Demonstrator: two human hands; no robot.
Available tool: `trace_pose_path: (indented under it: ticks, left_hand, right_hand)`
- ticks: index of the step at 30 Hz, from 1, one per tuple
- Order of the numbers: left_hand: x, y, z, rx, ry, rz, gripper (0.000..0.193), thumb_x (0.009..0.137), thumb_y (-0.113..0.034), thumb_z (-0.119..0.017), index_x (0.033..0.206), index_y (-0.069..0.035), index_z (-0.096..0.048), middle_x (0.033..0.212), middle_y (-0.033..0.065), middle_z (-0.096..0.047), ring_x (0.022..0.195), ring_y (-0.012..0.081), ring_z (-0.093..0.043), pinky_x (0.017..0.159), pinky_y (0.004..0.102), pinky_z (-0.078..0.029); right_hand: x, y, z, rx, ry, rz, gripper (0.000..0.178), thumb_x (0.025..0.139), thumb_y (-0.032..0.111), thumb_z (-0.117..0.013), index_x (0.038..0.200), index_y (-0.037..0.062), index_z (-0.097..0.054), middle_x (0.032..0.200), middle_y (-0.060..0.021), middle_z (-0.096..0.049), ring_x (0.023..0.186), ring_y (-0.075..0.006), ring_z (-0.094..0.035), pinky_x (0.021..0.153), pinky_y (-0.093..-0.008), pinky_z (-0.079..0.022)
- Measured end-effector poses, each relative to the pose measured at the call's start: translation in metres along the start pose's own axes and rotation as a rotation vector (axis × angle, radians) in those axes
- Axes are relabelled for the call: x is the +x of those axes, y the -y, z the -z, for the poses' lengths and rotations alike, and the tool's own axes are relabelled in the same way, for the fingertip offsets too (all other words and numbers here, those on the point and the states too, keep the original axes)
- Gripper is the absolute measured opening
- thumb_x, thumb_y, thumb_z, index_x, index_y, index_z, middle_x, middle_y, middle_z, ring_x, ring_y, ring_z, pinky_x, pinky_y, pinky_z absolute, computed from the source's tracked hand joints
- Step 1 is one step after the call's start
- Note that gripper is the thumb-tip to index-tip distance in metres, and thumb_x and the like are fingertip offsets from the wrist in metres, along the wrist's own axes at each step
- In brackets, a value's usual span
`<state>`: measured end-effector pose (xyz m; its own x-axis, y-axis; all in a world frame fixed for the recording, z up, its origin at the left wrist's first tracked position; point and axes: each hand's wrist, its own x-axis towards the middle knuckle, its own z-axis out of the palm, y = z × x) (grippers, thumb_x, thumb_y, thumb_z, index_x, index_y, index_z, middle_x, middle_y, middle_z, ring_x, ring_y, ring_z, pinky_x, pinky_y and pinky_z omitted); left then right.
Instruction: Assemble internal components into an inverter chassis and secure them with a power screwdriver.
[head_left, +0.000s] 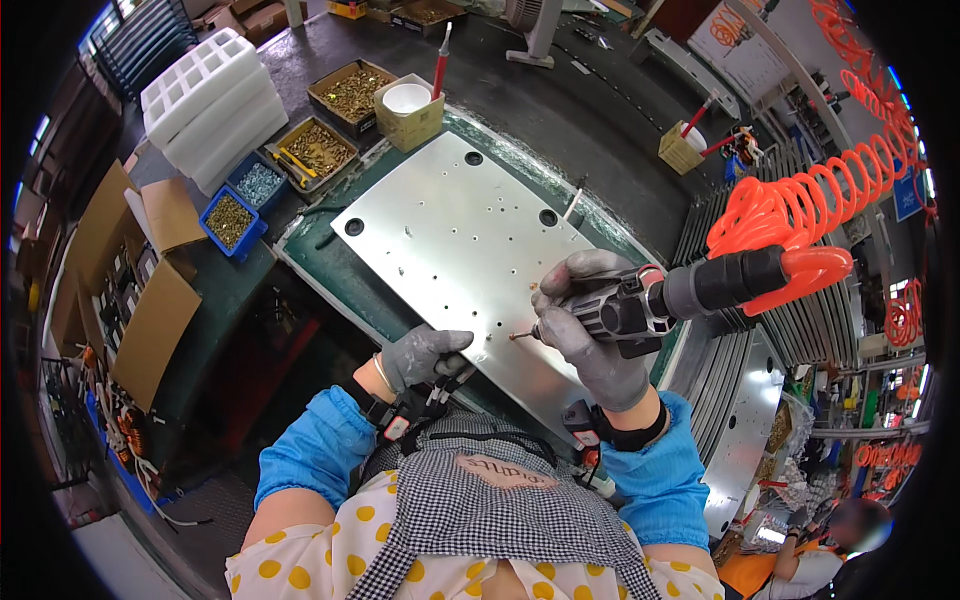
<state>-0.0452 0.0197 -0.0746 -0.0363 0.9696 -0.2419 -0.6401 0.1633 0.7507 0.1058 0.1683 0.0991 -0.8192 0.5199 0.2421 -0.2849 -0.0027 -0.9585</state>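
A silver metal panel point(430, 230) with many small holes and dark round corner fittings lies on the green-topped bench. My right hand point(595, 340), in a grey glove, is wrapped round a dark air-powered driver point(625, 305). The driver's thin bit point(520, 336) points left, low over the panel near a few holes; I cannot tell whether its tip touches. My left hand point(425, 358), also gloved, is at the panel's near left edge. Its thumb lies over the edge, and the curled fingers are partly hidden below.
An orange coiled air hose point(800, 205) runs from the driver to the upper right. Trays of brass-coloured hardware point(318, 150), blue bins point(230, 220) and white foam blocks point(215, 105) stand left. Stacked metal panels point(745, 420) are at right. A cardboard box point(155, 320) stands far left; another person point(810, 560) is lower right.
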Motion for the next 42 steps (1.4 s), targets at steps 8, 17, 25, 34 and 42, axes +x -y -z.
trace_pose_path:
  ticks: [8,17,25,34,42]
  left_hand:
    - [-0.060,-0.027,0.010,-0.169,-0.076,0.136,0.040,0.089,-0.006,-0.060,0.124,0.007,-0.046,0.123,0.0200,-0.057,0.112,0.0284,-0.061,0.096,0.0359,-0.052]
    - [-0.050,-0.047,-0.043,-0.098,-0.055,-0.020,0.045,0.102,-0.028,-0.050,0.129,0.007,-0.044,0.113,0.0200,-0.063,0.089,0.0190,-0.067,0.070,0.0272,-0.057]
    - [-0.038,-0.040,-0.060,-0.080,-0.194,-0.040,0.053,0.101,-0.041,-0.051,0.124,0.006,-0.049,0.092,0.0136,-0.064,0.063,0.0086,-0.053,0.057,0.0202,-0.047]
    - [-0.027,-0.033,-0.062,-0.202,-0.137,-0.042,0.050,0.101,-0.044,-0.047,0.117,0.003,-0.053,0.093,0.0098,-0.065,0.062,0.0080,-0.054,0.051,0.0170,-0.045]
    - [-0.011,-0.035,-0.082,-0.332,-0.296,-0.042,0.052,0.099,-0.050,-0.048,0.110,0.001,-0.055,0.085,0.0052,-0.063,0.061,0.0059,-0.053,0.051,0.0156,-0.045]
  right_hand:
    - [-0.006,0.032,0.000,0.346,-0.071,0.265,0.046,0.084,0.001,-0.063,0.127,0.0099,-0.049,0.108,-0.0098,-0.059,0.093,-0.0205,-0.063,0.081,-0.0387,-0.055]
    - [-0.017,0.022,-0.008,0.419,-0.159,0.226,0.044,0.085,0.004,-0.063,0.127,0.0123,-0.052,0.108,-0.0080,-0.061,0.091,-0.0195,-0.063,0.079,-0.0409,-0.056]
    - [-0.023,0.022,-0.007,0.442,-0.188,0.244,0.043,0.086,0.006,-0.061,0.127,0.0136,-0.051,0.108,-0.0073,-0.060,0.091,-0.0198,-0.062,0.077,-0.0379,-0.055]
    - [-0.024,0.016,-0.002,0.405,-0.229,0.277,0.041,0.089,0.014,-0.059,0.128,0.0152,-0.050,0.110,-0.0038,-0.059,0.089,-0.0169,-0.058,0.066,-0.0313,-0.051]
    - [-0.023,0.015,0.006,0.425,-0.311,0.324,0.039,0.089,0.012,-0.057,0.127,0.0156,-0.050,0.108,-0.0045,-0.060,0.087,-0.0159,-0.060,0.074,-0.0346,-0.052]
